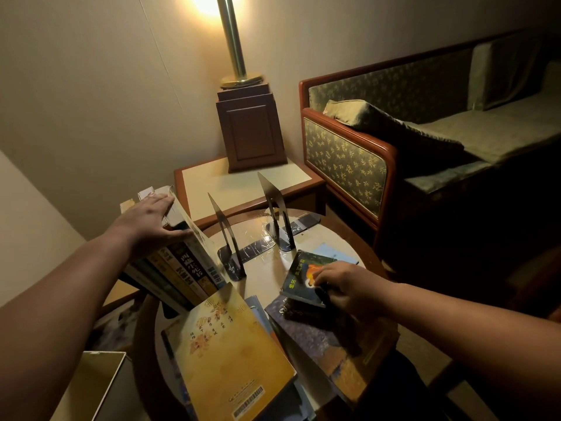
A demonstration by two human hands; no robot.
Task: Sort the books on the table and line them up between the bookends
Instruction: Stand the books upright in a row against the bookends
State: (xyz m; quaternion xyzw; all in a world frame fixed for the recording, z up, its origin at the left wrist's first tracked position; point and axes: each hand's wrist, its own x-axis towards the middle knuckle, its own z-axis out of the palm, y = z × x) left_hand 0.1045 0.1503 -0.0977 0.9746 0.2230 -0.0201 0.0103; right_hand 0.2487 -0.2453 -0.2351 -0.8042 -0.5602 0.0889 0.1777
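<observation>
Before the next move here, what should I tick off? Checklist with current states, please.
1. Gap between near bookend and far bookend free: ok, nothing stands there.
2. Standing books steadied: ok, left hand rests on their tops.
3. Standing books inside the bookends: not ok, they lean outside the near one.
4. Dark book secured: ok, right hand grips its edge.
5. Yellow book sorted: not ok, lies flat on the table.
6. Bookends' footing firm: cannot tell.

leaning book row (182, 265) beside two upright bookends (226, 235)
</observation>
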